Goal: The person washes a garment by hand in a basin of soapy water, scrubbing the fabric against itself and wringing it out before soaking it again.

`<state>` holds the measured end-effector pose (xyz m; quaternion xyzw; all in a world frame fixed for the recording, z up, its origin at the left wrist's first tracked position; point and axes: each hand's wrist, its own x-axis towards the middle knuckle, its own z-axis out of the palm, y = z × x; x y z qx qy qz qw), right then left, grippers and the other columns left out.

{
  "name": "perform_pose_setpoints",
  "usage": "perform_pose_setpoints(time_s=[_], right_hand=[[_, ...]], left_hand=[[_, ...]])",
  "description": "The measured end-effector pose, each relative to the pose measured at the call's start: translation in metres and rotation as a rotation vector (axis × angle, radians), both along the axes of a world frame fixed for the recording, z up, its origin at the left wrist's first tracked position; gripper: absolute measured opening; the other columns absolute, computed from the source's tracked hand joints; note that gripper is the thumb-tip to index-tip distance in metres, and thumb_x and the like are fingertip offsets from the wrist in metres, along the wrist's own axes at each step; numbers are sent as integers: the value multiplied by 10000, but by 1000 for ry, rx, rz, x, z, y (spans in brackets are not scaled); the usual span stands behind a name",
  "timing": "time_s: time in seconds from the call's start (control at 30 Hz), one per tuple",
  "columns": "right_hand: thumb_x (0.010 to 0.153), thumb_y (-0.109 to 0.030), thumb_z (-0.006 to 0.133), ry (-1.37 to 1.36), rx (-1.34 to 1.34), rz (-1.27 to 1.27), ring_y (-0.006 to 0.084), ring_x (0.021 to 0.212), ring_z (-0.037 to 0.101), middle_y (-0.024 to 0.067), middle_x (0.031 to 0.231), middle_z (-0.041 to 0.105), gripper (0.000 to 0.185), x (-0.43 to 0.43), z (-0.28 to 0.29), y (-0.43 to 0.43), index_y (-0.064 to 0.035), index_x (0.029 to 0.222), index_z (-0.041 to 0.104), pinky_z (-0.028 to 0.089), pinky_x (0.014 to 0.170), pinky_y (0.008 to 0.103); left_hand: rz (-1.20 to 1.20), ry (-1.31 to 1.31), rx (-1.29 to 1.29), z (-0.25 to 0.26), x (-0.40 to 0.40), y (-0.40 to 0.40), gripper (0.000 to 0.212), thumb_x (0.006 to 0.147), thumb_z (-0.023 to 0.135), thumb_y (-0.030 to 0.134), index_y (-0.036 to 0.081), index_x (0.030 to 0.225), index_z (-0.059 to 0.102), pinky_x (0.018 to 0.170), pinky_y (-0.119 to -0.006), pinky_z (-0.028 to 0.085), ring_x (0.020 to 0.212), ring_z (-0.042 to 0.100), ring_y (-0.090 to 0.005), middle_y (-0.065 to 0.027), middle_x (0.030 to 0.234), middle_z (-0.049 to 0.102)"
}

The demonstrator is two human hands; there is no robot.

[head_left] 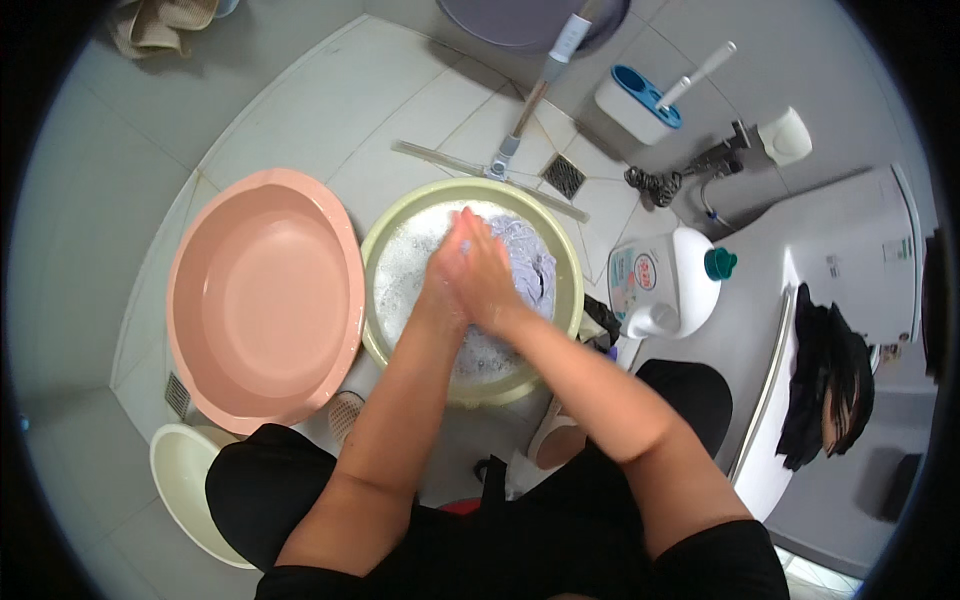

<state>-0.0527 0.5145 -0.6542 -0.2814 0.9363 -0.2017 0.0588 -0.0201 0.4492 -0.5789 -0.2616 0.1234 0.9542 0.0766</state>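
A round pale green basin (574,300) of foamy water (405,262) stands on the floor between my feet. Wet lavender cloth (531,262) bunches up in its right half, partly under the suds. Over the middle of the basin my left hand (448,266) and my right hand (486,277) press together, palms facing and fingers pointing away from me. A small patch of the lavender cloth shows between them; the rest of the grip is hidden. Both hands look wet and slightly blurred.
Left of the green basin stands a pink basin (277,300), with a cream basin (180,472) by my left knee. A floor squeegee (517,142) leans behind. On the right are a white detergent jug (694,289), a brush holder (634,112) and a white appliance (840,262) with black cloth (810,375).
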Motion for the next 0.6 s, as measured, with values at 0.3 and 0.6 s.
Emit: perform_pose_setpoints(time_s=[0.3,0.6], right_hand=[[819,-523,346,-141,-139,-51,285,1179,350,184,1246,395,652,-37,133,63,2,1200,408,260,970,380],[798,-310,543,-272,-161,-398,197,940,520,128,1011,569,396,-93,166,270,6,1037,547,393,819,287]], left_hand=[[47,-175,25,14,3,7,244,903,348,302,119,746,386,437,-264,249,500,281,-129,15,599,325],[-108,-75,60,17,22,2,418,878,318,405,149,549,311,379,-247,165,386,210,-135,9,440,258]])
